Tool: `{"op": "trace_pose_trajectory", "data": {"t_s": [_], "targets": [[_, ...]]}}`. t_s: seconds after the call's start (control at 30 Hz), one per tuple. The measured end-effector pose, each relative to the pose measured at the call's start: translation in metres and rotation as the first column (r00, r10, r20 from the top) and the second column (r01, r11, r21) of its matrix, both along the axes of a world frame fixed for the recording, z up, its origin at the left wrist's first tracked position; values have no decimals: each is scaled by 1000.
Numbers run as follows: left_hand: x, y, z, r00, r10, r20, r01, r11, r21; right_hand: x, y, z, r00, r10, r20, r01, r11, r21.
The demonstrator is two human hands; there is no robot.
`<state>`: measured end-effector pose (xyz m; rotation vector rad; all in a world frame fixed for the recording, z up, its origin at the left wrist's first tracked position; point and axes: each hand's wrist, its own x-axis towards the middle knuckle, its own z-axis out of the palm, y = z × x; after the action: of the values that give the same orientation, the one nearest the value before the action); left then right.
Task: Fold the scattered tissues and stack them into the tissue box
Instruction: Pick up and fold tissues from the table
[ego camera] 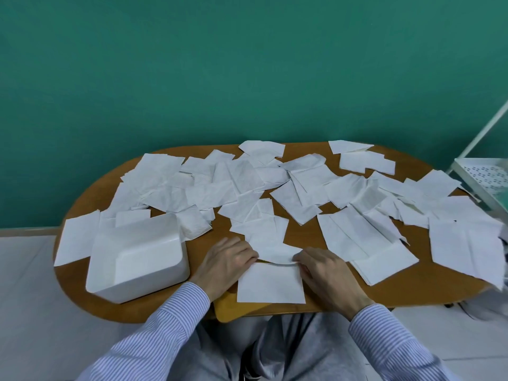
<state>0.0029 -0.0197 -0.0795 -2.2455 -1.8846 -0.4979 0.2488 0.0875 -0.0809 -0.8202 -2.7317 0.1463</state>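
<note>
Head view shows the person seated at an oval wooden table (302, 237), both hands on one tissue (270, 281) lying at the near edge. Left hand (224, 261) and right hand (323, 266) each pinch an end of the tissue's far edge, which is raised and bowed toward the person; the near half lies flat.

Step in hand, as judged: folding this sheet in half. Done well, the raised edge would be brought down level onto the near edge, corners matched, then the crease pressed flat. The sheet is thin and limp, so uneven pull from either hand would likely skew or wrinkle it.

The tissue box (137, 259), white and open-topped, stands just left of the left hand, near the table's front edge. No folded tissue can be made out inside it, so the task appears to be at an early stage.

Scattered tissues (247, 185) cover most of the far and right table, many overlapping; one lies touching the far side of the sheet being folded and could be dragged along. A white perforated rack (483, 174) stands at the right.
</note>
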Motion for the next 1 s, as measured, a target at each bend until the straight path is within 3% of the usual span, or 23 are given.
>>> {"op": "trace_pose_trajectory", "data": {"t_s": [0.27,0.43,0.57,0.67,0.87,1.0], "targets": [[0,-12,37,997,-23,72,17,996,86,-6,-4,30,998,27,-63,-25,999,25],[7,-36,62,963,-6,269,-14,997,72,1,-11,50,979,41,-198,-61,993,-97],[14,-49,75,851,47,523,-52,999,-5,6,-20,56,958,17,-287,-86,970,-226],[16,-52,77,813,95,575,-88,995,-40,7,-21,54,939,-36,-341,-85,939,-333],[9,-37,47,816,193,544,-67,968,-242,0,-12,36,983,-123,-136,30,839,-544],[6,-26,19,835,247,492,-90,943,-320,-8,-7,13,993,-110,-35,71,819,-569]]}}
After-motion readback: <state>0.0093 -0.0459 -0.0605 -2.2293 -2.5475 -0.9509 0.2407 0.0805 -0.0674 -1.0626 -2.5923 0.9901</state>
